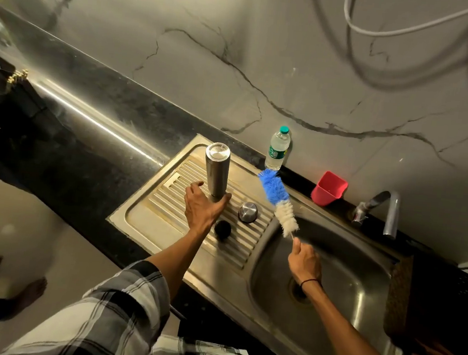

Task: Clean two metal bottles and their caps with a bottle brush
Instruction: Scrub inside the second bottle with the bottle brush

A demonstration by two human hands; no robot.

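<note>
Bottle (216, 173) upright; brush (278, 200) bristles up-left.

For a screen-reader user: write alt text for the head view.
A person's left hand grips the base of an upside-down steel bottle on a ribbed steel drainboard, while the right hand holds a blue-and-white bottle brush over the sink basin. A steel cap and a black cap lie beside the bottle.

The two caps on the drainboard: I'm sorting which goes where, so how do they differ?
The steel cap is shiny silver; the black cap is dark and matte. The steel cap looks larger and lies farther from the person, nearer the basin; the black cap lies beside the left hand. Both rest on the ribbed drainboard.
</note>
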